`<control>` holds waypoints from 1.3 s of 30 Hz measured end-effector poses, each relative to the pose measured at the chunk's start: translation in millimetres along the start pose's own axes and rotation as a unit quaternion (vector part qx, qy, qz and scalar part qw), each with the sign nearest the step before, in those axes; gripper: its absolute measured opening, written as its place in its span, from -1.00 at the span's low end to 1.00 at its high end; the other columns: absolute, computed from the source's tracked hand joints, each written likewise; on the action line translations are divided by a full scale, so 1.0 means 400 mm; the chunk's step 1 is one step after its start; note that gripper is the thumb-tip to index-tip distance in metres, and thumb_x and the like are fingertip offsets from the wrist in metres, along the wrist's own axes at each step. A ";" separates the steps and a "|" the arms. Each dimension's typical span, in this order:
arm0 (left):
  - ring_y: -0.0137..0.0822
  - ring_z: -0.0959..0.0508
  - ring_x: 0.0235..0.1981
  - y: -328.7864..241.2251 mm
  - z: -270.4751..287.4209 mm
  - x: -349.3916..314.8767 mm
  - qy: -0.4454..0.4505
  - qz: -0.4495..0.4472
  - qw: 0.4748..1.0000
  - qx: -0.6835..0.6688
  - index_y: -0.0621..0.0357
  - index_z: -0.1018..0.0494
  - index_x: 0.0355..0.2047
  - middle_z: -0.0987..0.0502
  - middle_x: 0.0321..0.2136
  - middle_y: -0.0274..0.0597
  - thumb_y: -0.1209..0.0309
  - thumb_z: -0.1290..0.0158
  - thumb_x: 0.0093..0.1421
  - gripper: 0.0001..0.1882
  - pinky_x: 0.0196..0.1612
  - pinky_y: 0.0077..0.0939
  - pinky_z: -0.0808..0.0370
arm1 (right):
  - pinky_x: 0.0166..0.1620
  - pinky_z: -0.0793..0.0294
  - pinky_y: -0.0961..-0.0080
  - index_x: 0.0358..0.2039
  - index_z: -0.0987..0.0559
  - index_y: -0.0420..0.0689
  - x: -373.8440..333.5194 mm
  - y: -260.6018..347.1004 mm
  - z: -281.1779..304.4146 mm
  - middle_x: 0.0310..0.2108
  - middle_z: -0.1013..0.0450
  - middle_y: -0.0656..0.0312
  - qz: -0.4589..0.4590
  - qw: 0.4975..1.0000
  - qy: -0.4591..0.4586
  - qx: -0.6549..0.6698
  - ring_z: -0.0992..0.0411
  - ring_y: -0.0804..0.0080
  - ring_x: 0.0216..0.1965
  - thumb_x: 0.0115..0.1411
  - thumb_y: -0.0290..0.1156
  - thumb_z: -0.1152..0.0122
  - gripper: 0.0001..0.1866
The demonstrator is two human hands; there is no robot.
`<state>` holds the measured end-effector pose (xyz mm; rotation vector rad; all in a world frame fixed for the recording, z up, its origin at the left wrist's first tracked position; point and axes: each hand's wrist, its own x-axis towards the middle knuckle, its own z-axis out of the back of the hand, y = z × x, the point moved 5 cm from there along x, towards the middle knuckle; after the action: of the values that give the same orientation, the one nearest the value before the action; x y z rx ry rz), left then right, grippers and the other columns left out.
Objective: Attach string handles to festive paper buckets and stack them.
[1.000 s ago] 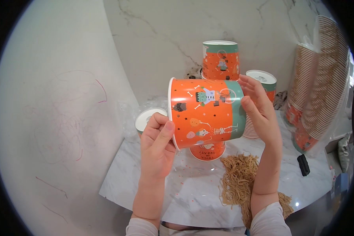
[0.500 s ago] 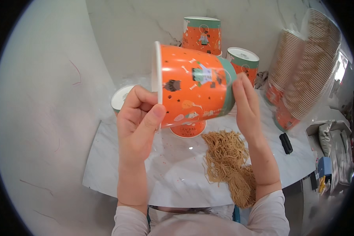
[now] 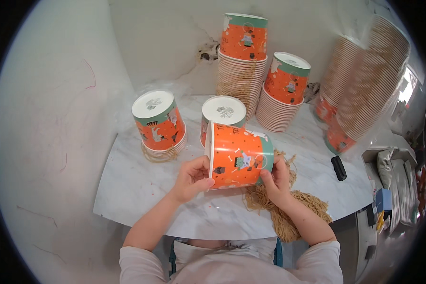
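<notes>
An orange paper bucket (image 3: 236,154) with a green band and cartoon print lies sideways in the air between my hands. My left hand (image 3: 192,180) grips it at the white rim, thumb outside and fingers partly hidden at the mouth. At the green base end, my right hand (image 3: 278,182) pinches the other side. Below my right hand and forearm, a bundle of tan strings (image 3: 288,225) spreads over the marble-patterned table (image 3: 142,189). Just behind the held bucket stands another, upside-down bucket (image 3: 225,111), partly covered by it.
At the left is a short upside-down bucket stack (image 3: 158,123) with strings around its rims. Farther back rise a tall stack (image 3: 241,71) and a shorter stack (image 3: 284,90). Plastic-wrapped bucket stacks (image 3: 371,85) lean at the right, near a small black object (image 3: 338,168).
Both hands have brought the bucket down, farther from my head and closer to the table. My view has shifted, so more of the stacks behind shows.
</notes>
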<state>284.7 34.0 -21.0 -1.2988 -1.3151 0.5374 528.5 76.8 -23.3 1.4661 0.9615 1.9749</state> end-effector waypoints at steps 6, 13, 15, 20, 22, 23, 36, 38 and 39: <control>-0.56 -0.52 -0.32 0.034 -0.007 -0.027 -0.061 -0.026 0.996 0.064 0.32 -0.49 -0.25 -0.59 -0.31 -0.30 0.45 -0.12 0.27 -0.85 -0.25 -0.61 -0.45 | -0.14 -0.41 0.50 -0.10 -0.44 -0.17 -0.021 -0.046 -0.001 -0.19 -0.46 0.16 0.049 0.993 0.045 -0.097 -0.44 0.35 -0.23 0.25 -0.42 -0.34 -0.70; -0.46 -0.60 -0.33 0.069 -0.014 -0.081 -0.081 0.019 0.990 0.116 0.37 -0.56 -0.15 -0.66 -0.24 -0.17 0.45 -0.04 0.34 -0.78 -0.30 -0.58 -0.51 | -0.21 -0.52 0.37 -0.04 -0.51 -0.12 -0.036 0.000 -0.009 -0.12 -0.51 0.10 0.146 0.959 0.136 -0.199 -0.51 0.18 -0.20 0.03 -0.30 -0.58 -0.47; -0.46 -0.60 -0.35 0.061 -0.022 -0.073 -0.096 0.001 0.991 0.097 0.37 -0.56 -0.14 -0.66 -0.26 -0.17 0.45 -0.03 0.35 -0.78 -0.33 -0.59 -0.52 | -0.21 -0.54 0.35 -0.03 -0.51 -0.12 -0.036 -0.003 -0.014 -0.12 -0.51 0.10 0.125 0.960 0.148 -0.202 -0.51 0.17 -0.19 0.03 -0.33 -0.57 -0.47; -0.46 -0.61 -0.37 0.037 -0.020 -0.065 -0.170 -0.010 0.984 0.060 0.40 -0.55 -0.13 -0.67 -0.29 -0.14 0.47 -0.01 0.37 -0.78 -0.37 -0.58 -0.53 | -0.21 -0.55 0.34 -0.05 -0.54 -0.16 -0.002 0.002 -0.027 -0.14 -0.52 0.07 0.068 0.968 0.141 -0.196 -0.52 0.11 -0.21 0.10 -0.50 -0.47 -0.59; -0.47 -0.61 -0.38 0.026 -0.012 -0.056 -0.180 -0.033 0.979 0.091 0.41 -0.56 -0.15 -0.67 -0.28 -0.14 0.47 -0.01 0.37 -0.78 -0.37 -0.58 -0.53 | -0.22 -0.54 0.34 -0.07 -0.55 -0.17 0.015 -0.001 -0.016 -0.18 -0.53 0.07 0.059 0.966 0.146 -0.205 -0.52 0.11 -0.22 0.12 -0.53 -0.43 -0.64; -0.48 -0.61 -0.38 0.015 -0.006 -0.053 -0.193 -0.063 0.970 0.131 0.41 -0.56 -0.16 -0.67 -0.28 -0.13 0.47 -0.01 0.37 -0.78 -0.37 -0.58 -0.53 | -0.23 -0.53 0.34 -0.10 -0.56 -0.18 0.019 -0.002 -0.011 -0.21 -0.53 0.08 0.060 0.964 0.152 -0.209 -0.52 0.10 -0.23 0.13 -0.56 -0.40 -0.68; -0.56 -0.54 -0.36 0.040 0.004 -0.042 -0.227 -0.061 0.950 0.205 0.37 -0.21 0.09 -0.58 -0.18 -0.15 0.53 -0.11 0.34 -0.59 -0.28 -0.67 -0.51 | -0.12 -0.30 0.32 -0.43 -0.61 -0.02 -0.017 0.019 -0.026 -0.40 -0.37 0.31 0.036 0.898 0.309 -0.312 -0.37 0.31 -0.26 0.05 -0.24 -0.44 -0.81; -0.54 -0.57 -0.34 0.054 0.004 -0.046 -0.214 -0.074 0.947 0.227 0.38 -0.20 0.09 -0.59 -0.17 -0.12 0.53 -0.10 0.34 -0.60 -0.27 -0.65 -0.53 | -0.08 -0.29 0.30 -0.43 -0.61 -0.02 -0.034 0.014 -0.043 -0.39 -0.37 0.31 0.035 0.884 0.325 -0.333 -0.37 0.31 -0.23 0.05 -0.21 -0.44 -0.79; -0.52 -0.59 -0.31 0.060 0.001 -0.047 -0.200 -0.088 0.943 0.249 0.38 -0.20 0.08 -0.59 -0.17 -0.09 0.52 -0.10 0.35 -0.60 -0.25 -0.63 -0.56 | -0.08 -0.28 0.30 -0.44 -0.60 -0.02 -0.039 0.011 -0.051 -0.38 -0.38 0.31 0.048 0.878 0.312 -0.361 -0.38 0.31 -0.24 0.03 -0.21 -0.46 -0.77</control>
<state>288.0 24.3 -49.5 -0.6648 -1.4811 0.9721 513.6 57.4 -32.7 0.4686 0.2683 2.5448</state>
